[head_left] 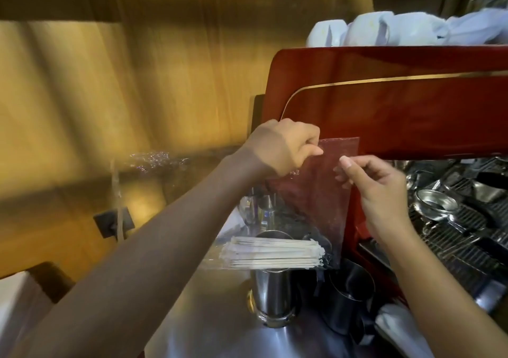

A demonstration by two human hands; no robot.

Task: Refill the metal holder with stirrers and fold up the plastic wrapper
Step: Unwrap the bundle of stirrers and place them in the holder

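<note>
Wrapper (316, 192) pinched by left hand (283, 148) and right hand (376, 184); stirrers (269, 253) lie across metal holder (272, 294).

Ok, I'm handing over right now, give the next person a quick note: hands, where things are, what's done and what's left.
Left hand: pinching the plastic wrapper at its top left corner.
Right hand: gripping the wrapper's right edge; it hangs upright, looks empty.
Stirrers: bundled, lying flat across the rim of the metal holder, not dropped in.
Left: stand the stirrers in the holder, fold the wrapper.

red espresso machine (398, 104), white cups (365, 29), black pitcher (349, 297)
</note>
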